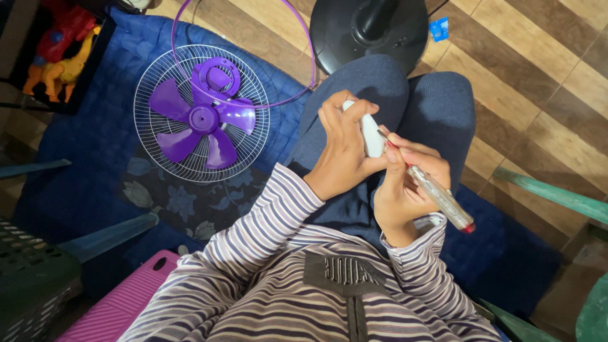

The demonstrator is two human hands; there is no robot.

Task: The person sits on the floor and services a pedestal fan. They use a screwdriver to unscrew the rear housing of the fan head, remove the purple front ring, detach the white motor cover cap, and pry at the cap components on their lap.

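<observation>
My left hand (342,149) grips a small white plastic part (370,134) above my lap. My right hand (405,187) holds a screwdriver (437,196) with a clear handle and a red end; its tip touches the white part. Both hands sit over my dark blue trousers (437,107). A purple fan blade (202,123) lies on a white wire fan guard (250,161) to my left, with a purple cap (215,76) on top of it.
A purple ring (304,38) arcs over the blue quilted mat (88,145). A black round fan base (367,28) stands ahead on the striped wood floor. Toys (57,50) sit far left, a dark basket (31,278) and pink board (120,304) near left.
</observation>
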